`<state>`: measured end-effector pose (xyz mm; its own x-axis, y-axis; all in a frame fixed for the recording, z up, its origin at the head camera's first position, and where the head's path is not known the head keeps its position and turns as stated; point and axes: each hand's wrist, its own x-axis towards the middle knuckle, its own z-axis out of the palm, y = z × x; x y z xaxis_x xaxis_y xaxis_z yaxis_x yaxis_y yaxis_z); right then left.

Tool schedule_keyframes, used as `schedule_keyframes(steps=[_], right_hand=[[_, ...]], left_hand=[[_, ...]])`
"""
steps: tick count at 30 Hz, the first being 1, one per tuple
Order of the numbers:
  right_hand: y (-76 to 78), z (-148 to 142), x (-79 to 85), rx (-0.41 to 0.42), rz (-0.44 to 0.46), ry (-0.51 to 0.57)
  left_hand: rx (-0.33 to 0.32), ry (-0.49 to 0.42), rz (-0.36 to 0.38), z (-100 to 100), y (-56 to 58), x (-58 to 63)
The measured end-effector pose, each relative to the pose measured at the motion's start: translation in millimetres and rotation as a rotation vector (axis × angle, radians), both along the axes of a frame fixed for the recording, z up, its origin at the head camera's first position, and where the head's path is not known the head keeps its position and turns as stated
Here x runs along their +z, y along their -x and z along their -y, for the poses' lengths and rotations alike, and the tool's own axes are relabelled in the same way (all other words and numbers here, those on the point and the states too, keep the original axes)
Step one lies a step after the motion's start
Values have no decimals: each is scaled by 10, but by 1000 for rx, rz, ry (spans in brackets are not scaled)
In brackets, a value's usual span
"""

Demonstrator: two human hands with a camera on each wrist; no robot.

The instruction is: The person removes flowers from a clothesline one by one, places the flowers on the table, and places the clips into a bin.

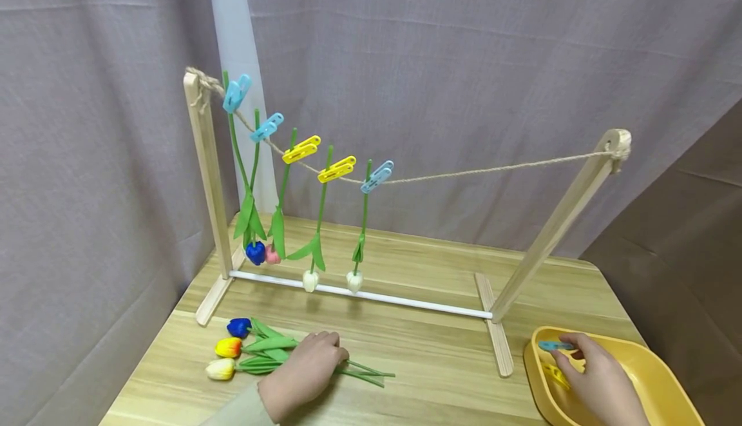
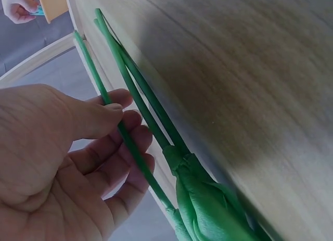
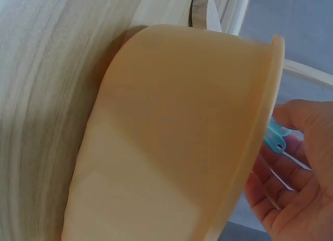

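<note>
My left hand is over several artificial tulips lying on the table. In the left wrist view its thumb and forefinger pinch one green stem, apart from the other stems. A blue tulip head, a yellow-orange one and a cream one lie left of it; which belongs to the pinched stem I cannot tell. My right hand, above the yellow basin, pinches a light blue clothespin. Under it, in the basin, a yellow clothespin shows.
A wooden stand holds a sagging twine. Blue clothespins and yellow clothespins pin tulips upside down along its left part. A white rod joins the stand's feet. Grey curtains hang behind the wooden table.
</note>
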<state>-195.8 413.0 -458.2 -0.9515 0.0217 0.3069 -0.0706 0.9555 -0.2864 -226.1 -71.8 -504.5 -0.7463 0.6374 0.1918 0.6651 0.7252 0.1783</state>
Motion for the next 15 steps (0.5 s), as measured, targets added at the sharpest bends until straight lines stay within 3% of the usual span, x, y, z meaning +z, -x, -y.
schedule_keyframes(steps=[15], right_hand=[[-20,-29,6,-16,72,7]], left_hand=[[9,19,30,-21,-13,15]])
